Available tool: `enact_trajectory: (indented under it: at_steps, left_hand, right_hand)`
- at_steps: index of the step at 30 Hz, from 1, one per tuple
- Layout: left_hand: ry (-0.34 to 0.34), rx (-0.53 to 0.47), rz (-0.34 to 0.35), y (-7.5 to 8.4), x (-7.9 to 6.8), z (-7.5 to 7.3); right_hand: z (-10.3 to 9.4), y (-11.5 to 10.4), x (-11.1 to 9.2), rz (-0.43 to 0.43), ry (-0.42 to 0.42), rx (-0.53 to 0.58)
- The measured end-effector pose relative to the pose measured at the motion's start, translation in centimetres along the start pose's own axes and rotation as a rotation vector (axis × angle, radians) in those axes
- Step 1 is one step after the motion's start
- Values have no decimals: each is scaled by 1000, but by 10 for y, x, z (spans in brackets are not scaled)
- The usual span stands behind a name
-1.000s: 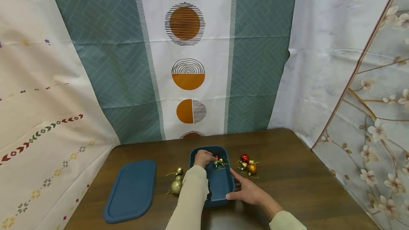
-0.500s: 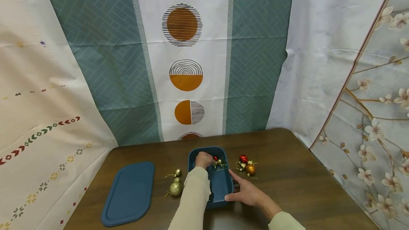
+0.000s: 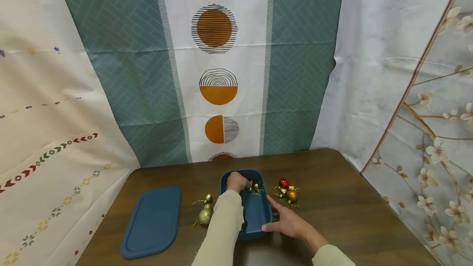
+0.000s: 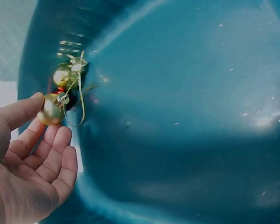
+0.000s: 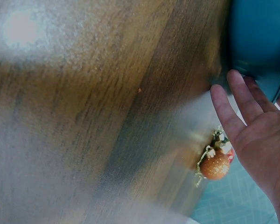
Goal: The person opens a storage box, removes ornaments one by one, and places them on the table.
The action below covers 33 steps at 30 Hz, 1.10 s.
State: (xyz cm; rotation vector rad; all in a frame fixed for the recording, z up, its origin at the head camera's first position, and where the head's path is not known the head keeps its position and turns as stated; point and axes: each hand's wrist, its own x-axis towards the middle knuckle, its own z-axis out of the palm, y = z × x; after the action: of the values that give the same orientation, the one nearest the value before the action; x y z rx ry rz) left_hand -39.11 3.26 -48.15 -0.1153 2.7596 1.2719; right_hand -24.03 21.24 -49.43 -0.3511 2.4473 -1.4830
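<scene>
A blue rectangular box point(image 3: 256, 212) stands on the table. My left hand point(image 3: 236, 182) reaches into its far part. In the left wrist view, my left thumb and forefinger pinch a small matte gold bauble point(image 4: 51, 110) with a looped gold cord. Right beside it, against the box wall, sits a shiny gold bauble point(image 4: 63, 76). Behind them a bit of a red bauble point(image 3: 252, 182) shows, mostly hidden. My right hand point(image 3: 288, 221) rests against the box's right side, its fingers nearly straight along the wall and its thumb by the near corner.
On the table point(image 3: 332, 212), right of the box, lie a red bauble point(image 3: 283, 182), an orange glittery bauble point(image 3: 292, 195) and small gold ones. Left of it lie several gold baubles point(image 3: 205, 216), partly behind my left sleeve. A blue lid point(image 3: 151, 221) lies farther left. Fabric hangs around the table.
The view sways slightly left and back. My left hand stays at the baubles in the box with barely any shift. My right hand keeps its place against the box's side.
</scene>
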Motion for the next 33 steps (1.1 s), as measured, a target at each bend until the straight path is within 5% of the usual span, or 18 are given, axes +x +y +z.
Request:
enact_trajectory:
  at_steps: [7,18,26,33]
  left_hand:
    - [-88,-150,23,17,-11,-25]
    - [-126,-257,96,21,0,-74]
    - [-80,-286,143,3,4,-112]
    - [-37,-340,147,-31,-6,-144]
  right_hand:
    - [-3,-1,-1,-10,-3,19]
    - [-3,0,-1,7,27,-15]
    - [-2,0,-1,-22,15,-3]
    - [2,1,0,-25,10,-10]
